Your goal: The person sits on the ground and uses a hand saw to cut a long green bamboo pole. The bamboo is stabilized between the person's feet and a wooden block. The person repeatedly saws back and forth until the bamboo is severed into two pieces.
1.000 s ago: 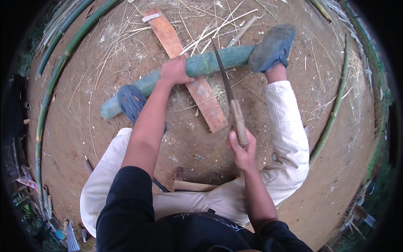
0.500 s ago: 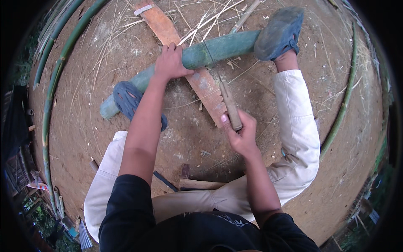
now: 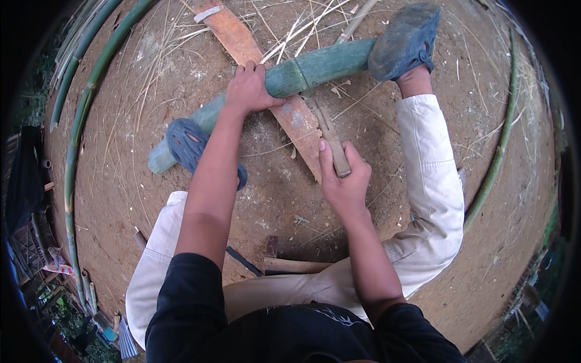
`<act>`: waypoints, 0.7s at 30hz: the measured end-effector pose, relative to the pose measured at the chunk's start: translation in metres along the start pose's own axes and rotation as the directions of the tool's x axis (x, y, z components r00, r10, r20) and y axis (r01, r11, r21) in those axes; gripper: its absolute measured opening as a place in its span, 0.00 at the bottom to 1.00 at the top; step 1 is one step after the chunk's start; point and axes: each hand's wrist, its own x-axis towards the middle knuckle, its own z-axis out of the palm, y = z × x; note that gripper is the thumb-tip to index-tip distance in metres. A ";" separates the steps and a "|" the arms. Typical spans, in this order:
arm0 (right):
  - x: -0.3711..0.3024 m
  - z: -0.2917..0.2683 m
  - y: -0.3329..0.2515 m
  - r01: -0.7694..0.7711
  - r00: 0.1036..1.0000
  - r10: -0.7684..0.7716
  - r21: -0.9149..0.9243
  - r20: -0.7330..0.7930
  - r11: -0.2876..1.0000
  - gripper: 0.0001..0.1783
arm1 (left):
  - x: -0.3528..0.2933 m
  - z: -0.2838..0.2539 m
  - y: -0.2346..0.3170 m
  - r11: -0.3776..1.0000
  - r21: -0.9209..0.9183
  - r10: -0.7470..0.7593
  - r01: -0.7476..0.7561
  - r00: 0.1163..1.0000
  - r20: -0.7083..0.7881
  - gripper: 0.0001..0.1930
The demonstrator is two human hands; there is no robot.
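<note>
A thick green bamboo pole (image 3: 339,62) lies slantwise on a reddish-brown plank (image 3: 304,134). My left hand (image 3: 248,91) is wrapped over the pole near its middle, thumb on the near side. In my right hand (image 3: 346,184) is the wooden handle of a handsaw (image 3: 332,145), my thumb lying along it. The saw's thin blade runs from the handle up to the pole, just right of my left hand, where a dark line crosses the bamboo. My right shoe (image 3: 402,45) rests against the pole's right end; my left shoe (image 3: 189,145) is on its left part.
Long green bamboo poles (image 3: 78,133) lie at the left, and another curved pole (image 3: 499,145) lies at the right. Thin pale strips (image 3: 296,36) are scattered on the dirt floor beyond the pole. A piece of wood (image 3: 296,266) lies close to my legs.
My right hand has moved the saw slightly away from me, so its handle is closer to the pole. My left hand keeps its hold on the bamboo.
</note>
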 end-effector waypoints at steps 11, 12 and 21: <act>-0.002 -0.006 0.004 0.027 1.000 -0.027 0.009 -0.002 1.000 0.14 | 0.008 0.004 -0.006 0.999 0.038 -0.010 0.009 0.999 0.045 0.48; -0.007 -0.007 0.005 0.016 1.000 -0.016 0.021 -0.006 1.000 0.15 | 0.009 0.004 -0.006 0.999 0.044 -0.024 0.021 0.997 0.077 0.48; -0.066 -0.052 0.013 -0.049 0.996 0.055 -0.086 0.072 0.995 0.10 | 0.011 0.006 -0.011 0.999 0.022 0.023 -0.024 0.999 0.047 0.47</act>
